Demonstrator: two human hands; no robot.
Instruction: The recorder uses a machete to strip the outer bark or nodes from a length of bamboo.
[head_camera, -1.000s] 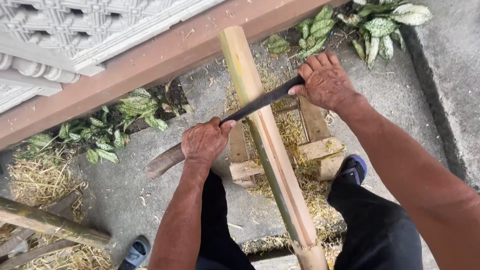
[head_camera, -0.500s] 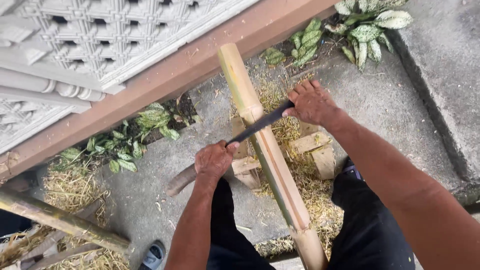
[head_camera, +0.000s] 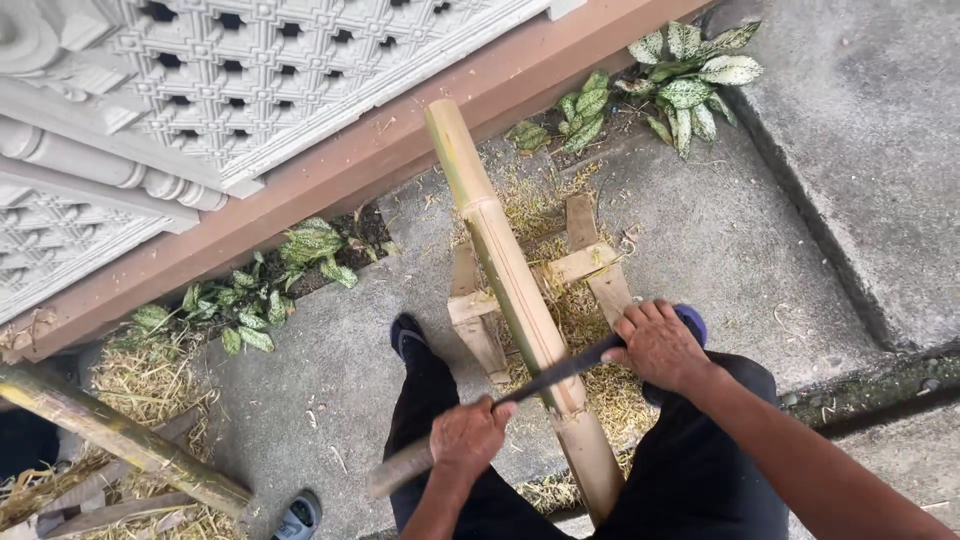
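Observation:
A long bamboo pole (head_camera: 505, 265) lies on a low wooden stand (head_camera: 478, 322), its far end against the brown wall base. A long dark blade (head_camera: 548, 380) lies across the pole's near part. My left hand (head_camera: 468, 436) is shut on the blade's wooden handle (head_camera: 400, 467). My right hand (head_camera: 657, 345) presses down on the blade's far end, to the right of the pole. Part of the pole's top surface looks scraped pale. My legs in dark trousers straddle the pole.
Straw-like shavings (head_camera: 590, 385) lie under the stand on the concrete ground (head_camera: 730, 240). Leafy plants (head_camera: 690, 75) grow along the wall base (head_camera: 330, 180). Another bamboo pole (head_camera: 120, 440) lies at the lower left on shavings. A raised concrete slab (head_camera: 870, 150) runs along the right.
Both hands have drawn the blade along the pole toward me, from near its middle to its near part. The view has shifted, showing more of the wall.

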